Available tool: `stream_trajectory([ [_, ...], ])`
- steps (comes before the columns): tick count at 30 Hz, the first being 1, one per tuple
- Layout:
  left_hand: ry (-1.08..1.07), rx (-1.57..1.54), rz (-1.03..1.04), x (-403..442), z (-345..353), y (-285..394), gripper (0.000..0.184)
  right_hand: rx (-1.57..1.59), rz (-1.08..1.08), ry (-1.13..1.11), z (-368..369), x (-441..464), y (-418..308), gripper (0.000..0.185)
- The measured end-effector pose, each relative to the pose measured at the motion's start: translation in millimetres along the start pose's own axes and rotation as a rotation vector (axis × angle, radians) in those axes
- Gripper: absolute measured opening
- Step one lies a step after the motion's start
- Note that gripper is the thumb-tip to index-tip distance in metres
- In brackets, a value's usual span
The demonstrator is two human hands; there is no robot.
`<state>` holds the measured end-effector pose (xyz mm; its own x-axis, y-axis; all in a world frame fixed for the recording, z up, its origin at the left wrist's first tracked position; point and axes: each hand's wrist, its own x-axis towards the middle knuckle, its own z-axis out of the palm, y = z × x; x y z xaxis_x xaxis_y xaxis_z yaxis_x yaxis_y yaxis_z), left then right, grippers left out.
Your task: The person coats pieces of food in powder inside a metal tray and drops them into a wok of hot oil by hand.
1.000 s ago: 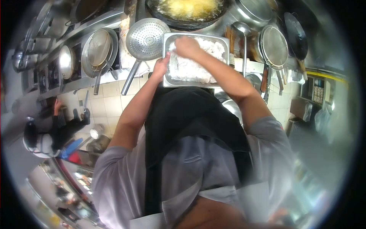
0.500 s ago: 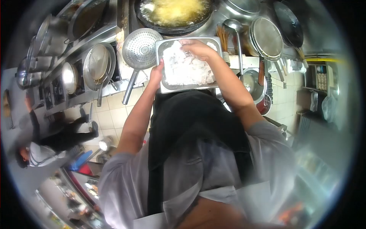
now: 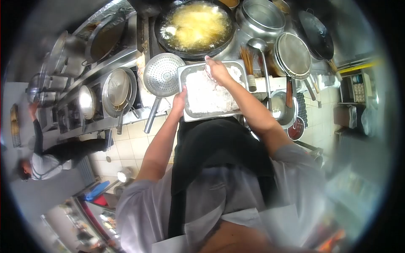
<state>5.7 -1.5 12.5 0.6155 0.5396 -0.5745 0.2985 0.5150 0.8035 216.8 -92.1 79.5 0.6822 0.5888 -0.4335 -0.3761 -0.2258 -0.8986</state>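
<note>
A rectangular metal tray [image 3: 215, 116] filled with white, flour-coated pieces [image 3: 206, 97] is held in front of my apron. My left hand [image 3: 179, 102] grips its left rim, thumb on top. Over the tray's far side, my right hand [image 3: 218, 72] has its fingers closed on a white-coated piece [image 3: 207, 69], whose exact kind I cannot make out. Just beyond the tray sits a black wok [image 3: 157, 36] of bubbling yellow oil [image 3: 198, 25], pale foam at its left. A perforated skimmer [image 3: 164, 74] lies left of the tray.
To the right stand a bundle of thin sticks [image 3: 247, 59], a ladle [image 3: 258, 44], stacked strainers [image 3: 294, 55] and a metal pot [image 3: 263, 17]. More strainers [image 3: 117, 87] and pans line the left counter. Another person [image 3: 55, 160] is at the far left.
My right hand has drawn its fingers out of the white pieces and closed on one, raised toward the wok side. The camera view has tilted, showing more of the wok.
</note>
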Motion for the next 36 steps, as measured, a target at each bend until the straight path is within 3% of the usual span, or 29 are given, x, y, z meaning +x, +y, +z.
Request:
stream_trajectory([
  [2,-0.022,-0.007,-0.017,0,2,0,0.078,-0.088,-0.051,0.003,-4,6,0,0.055],
  [7,0.064,0.067,0.055,-3,5,2,0.075,-0.178,0.083,-0.030,-11,10,-39,0.065],
  [8,0.063,0.064,0.049,-2,4,1,0.075,-0.135,-0.077,0.106,-9,34,-27,0.065],
  [11,-0.023,0.039,-0.022,1,0,0,0.075,-0.015,-0.073,0.105,-13,24,-58,0.066],
  [13,0.027,0.090,0.018,-7,5,8,0.075,-0.357,-0.125,0.230,-13,19,-74,0.066],
  [15,0.016,0.073,0.014,0,2,1,0.075,-0.382,-0.101,0.213,-11,14,-87,0.065],
  [18,0.009,0.073,-0.015,2,-1,1,0.075,-0.415,-0.138,0.173,-20,46,-88,0.065],
  [20,0.010,0.088,-0.041,3,0,2,0.075,-0.467,-0.308,0.127,-43,99,-70,0.063],
  [21,-0.002,0.065,-0.029,4,0,0,0.075,-0.427,-0.087,0.007,-46,77,-106,0.055],
  [23,-0.015,0.046,-0.016,5,-2,-2,0.075,-0.202,-0.146,-0.275,-64,116,-97,0.043],
  [24,0.008,0.050,-0.009,5,-1,-2,0.075,-0.589,-0.381,-0.168,-74,130,-99,0.031],
  [25,0.030,0.055,-0.003,4,0,-3,0.075,-0.585,-0.379,-0.162,-77,137,-105,0.031],
  [27,0.009,0.023,0.000,0,1,-1,0.075,-1.072,-0.443,-0.183,-86,148,-117,0.029],
  [28,-0.008,-0.015,0.007,-1,2,1,0.076,-1.234,-0.515,-0.141,-86,156,-118,0.037],
  [32,0.024,0.011,0.014,-3,5,4,0.077,-1.377,-0.504,-0.129,-77,146,-132,0.043],
  [36,0.028,0.019,-0.021,-2,3,4,0.078,-1.441,-0.370,0.106,-76,169,-115,0.040],
])
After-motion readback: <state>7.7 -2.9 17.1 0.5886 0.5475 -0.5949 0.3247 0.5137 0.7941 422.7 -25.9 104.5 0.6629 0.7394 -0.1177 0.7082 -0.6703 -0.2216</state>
